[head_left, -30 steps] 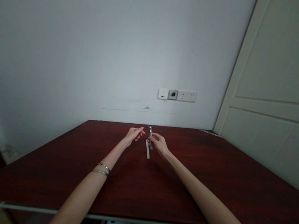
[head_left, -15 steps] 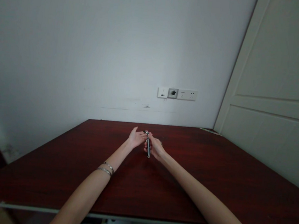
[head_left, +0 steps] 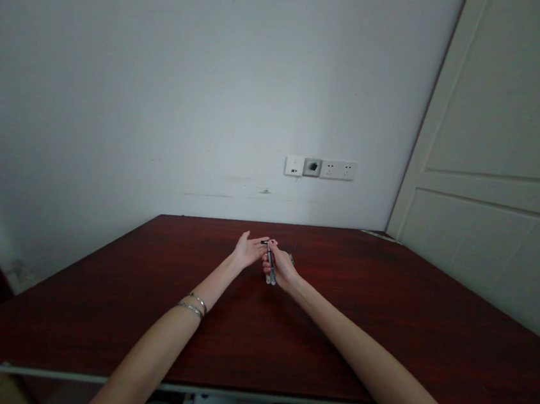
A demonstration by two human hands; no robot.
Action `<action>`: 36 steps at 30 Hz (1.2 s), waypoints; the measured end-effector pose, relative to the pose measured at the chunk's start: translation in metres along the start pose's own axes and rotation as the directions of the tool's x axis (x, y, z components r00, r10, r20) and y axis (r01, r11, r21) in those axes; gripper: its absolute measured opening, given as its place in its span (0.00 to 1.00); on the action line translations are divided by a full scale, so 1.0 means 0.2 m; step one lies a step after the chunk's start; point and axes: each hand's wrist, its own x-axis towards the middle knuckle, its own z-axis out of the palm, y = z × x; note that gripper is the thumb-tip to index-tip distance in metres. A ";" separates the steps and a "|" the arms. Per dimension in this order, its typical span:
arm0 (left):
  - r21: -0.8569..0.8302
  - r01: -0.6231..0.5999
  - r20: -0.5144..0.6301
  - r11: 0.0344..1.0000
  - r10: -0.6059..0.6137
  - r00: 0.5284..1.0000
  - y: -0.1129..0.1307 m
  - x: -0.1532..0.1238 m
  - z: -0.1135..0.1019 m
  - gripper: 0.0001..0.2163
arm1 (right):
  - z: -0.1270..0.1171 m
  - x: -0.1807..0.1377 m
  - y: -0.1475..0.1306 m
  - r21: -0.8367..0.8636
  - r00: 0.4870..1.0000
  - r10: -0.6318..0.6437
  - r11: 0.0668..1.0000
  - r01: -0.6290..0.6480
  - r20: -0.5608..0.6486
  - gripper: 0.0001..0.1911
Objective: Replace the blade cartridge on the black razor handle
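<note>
Both my arms reach out over a dark red table (head_left: 380, 342). My right hand (head_left: 281, 266) is closed round a slim metal tool (head_left: 270, 263) with a small T-shaped head, held nearly upright. My left hand (head_left: 248, 249) lies palm up just left of it, fingers stretched towards the tool's head, and its fingertips seem to touch it. Two thin bangles (head_left: 193, 303) circle my left wrist. A second grey piece shows just beside the tool's lower end, too small to make out.
A white wall rises behind the table, with a row of sockets (head_left: 320, 168) on it. A pale door (head_left: 504, 175) stands at the right. The table's front edge runs along the bottom of the view.
My left hand has turned palm up and closed in on the tool's head. My right hand has drawn the tool nearer to it and shifted it slightly.
</note>
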 end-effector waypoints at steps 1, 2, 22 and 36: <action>0.004 0.006 0.002 1.000 -0.006 1.000 0.00 0.00 0.00 0.29 | 0.00 0.01 0.00 0.003 1.000 -0.002 1.000 0.002 0.010 0.15; 0.004 0.012 0.008 1.000 -0.012 1.000 0.00 0.00 0.00 0.29 | 0.00 0.01 0.00 0.000 1.000 -0.004 1.000 0.004 0.018 0.15; 0.057 0.063 0.059 0.996 -0.066 0.996 -0.03 0.02 0.00 0.30 | 0.01 0.00 0.00 -0.156 0.998 -0.056 0.986 0.053 -0.015 0.15; 0.330 0.046 -0.049 0.943 -0.032 0.998 0.05 0.02 -0.06 0.08 | -0.01 0.00 -0.03 -0.221 0.985 -0.166 0.960 0.170 0.034 0.18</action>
